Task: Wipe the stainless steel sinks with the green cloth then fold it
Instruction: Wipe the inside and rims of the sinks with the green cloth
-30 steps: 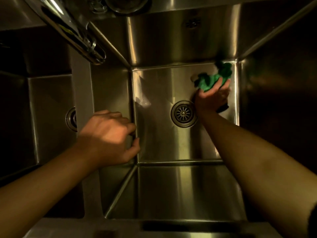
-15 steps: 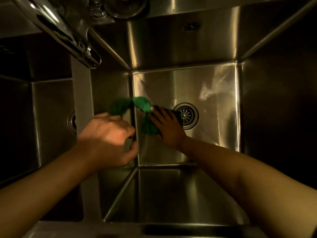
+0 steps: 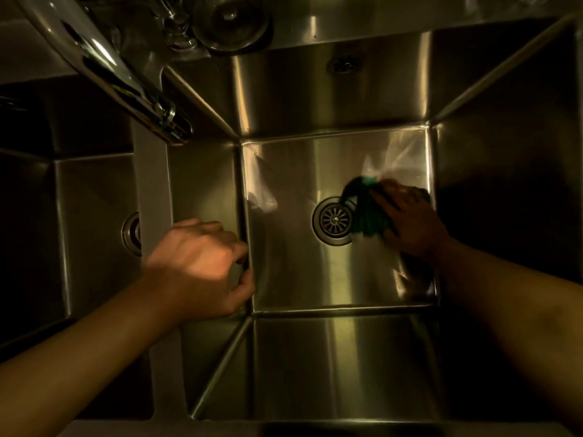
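I look straight down into a deep stainless steel sink [image 3: 299, 272]. My right hand [image 3: 410, 222] presses a crumpled green cloth [image 3: 367, 216] flat on the sink floor, just right of the round drain [image 3: 334, 219]. Part of the cloth lies under my palm. My left hand [image 3: 202, 266] hovers with curled fingers over the divider [image 3: 151, 190] between the two sinks, holding nothing. A second sink [image 3: 88, 234] lies to the left, with its drain partly showing.
A chrome faucet spout [image 3: 126, 80] reaches in from the upper left above the divider. A round metal fitting [image 3: 232, 20] sits on the back ledge. An overflow hole [image 3: 342, 63] marks the back wall. The sink walls are steep on all sides.
My right hand swept the cloth from the far right corner to the left wall, and now back to the right of the drain. My left hand has stayed in place.
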